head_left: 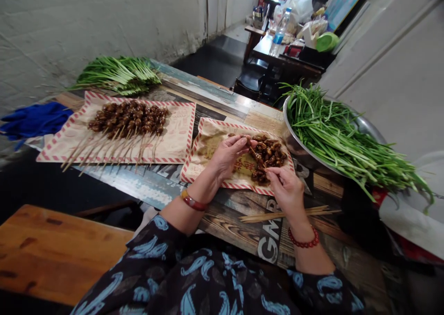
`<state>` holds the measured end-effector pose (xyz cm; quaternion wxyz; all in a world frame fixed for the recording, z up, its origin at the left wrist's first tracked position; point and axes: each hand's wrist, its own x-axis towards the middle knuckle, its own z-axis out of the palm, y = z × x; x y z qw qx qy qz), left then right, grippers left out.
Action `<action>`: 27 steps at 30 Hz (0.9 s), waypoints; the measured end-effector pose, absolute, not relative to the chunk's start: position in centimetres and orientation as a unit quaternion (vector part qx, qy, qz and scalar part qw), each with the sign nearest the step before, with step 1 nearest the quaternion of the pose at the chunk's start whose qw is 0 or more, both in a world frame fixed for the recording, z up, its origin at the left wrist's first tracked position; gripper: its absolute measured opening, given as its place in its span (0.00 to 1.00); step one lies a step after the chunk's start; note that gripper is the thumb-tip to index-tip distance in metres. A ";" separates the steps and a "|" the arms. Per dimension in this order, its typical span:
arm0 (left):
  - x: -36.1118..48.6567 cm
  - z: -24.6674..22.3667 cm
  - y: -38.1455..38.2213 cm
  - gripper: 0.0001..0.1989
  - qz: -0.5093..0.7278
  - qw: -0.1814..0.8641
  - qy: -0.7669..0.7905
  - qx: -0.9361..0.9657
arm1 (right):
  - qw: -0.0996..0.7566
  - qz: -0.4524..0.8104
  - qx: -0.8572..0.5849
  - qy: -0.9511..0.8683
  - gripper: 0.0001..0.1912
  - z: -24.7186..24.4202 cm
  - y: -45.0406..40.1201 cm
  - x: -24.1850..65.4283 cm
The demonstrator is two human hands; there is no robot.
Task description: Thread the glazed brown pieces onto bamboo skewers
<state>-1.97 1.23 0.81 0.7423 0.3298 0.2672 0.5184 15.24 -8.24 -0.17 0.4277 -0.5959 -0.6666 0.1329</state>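
In the head view, my left hand [229,154] is closed at the upper end of a thin wooden skewer [255,155], pinching a shiny brown pupa-like piece. My right hand [287,188] grips the skewer's lower end between thumb and fingers. Just behind and between the hands lies a heap of loose glossy brown pieces [272,155] on a paper sheet with a red striped border [196,167]. Below my right hand several bare skewers [256,218] lie on the table. To the left, a second striped sheet [180,120] bears rows of filled skewers [130,118].
A metal bowl [294,141] heaped with green chives [340,130] stands at the right. More chives [118,74] lie at the back left, near blue gloves [38,118]. A wooden bench [58,255] is at the lower left. Behind, another table holds a water bottle [280,33] and bags.
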 end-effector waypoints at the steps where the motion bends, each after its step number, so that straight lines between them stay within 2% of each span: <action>1: -1.9 0.8 1.2 0.13 0.519 0.742 0.267 0.330 | 0.426 0.132 -0.598 -0.666 0.11 -0.2 -8.3 15.3; 14: -0.7 0.5 0.3 0.17 0.501 0.754 0.257 0.340 | 0.414 0.026 -0.598 -0.686 0.11 0.1 -8.2 14.9; 19: -0.8 -0.1 0.6 0.22 0.459 0.729 0.284 0.420 | 0.452 -0.011 -0.617 -0.644 0.09 0.2 -8.0 15.9; 21: -0.8 -0.5 0.8 0.18 0.436 0.657 0.322 0.524 | 0.469 -0.026 -0.631 -0.617 0.10 0.1 -7.8 16.5; 24: -0.7 -0.9 1.0 0.10 0.378 0.452 0.368 0.720 | 0.483 -0.029 -0.640 -0.597 0.10 0.1 -7.6 17.1; 27: -0.6 -0.9 0.8 0.10 0.302 0.263 0.358 0.843 | 0.485 -0.027 -0.637 -0.598 0.10 0.2 -7.5 17.1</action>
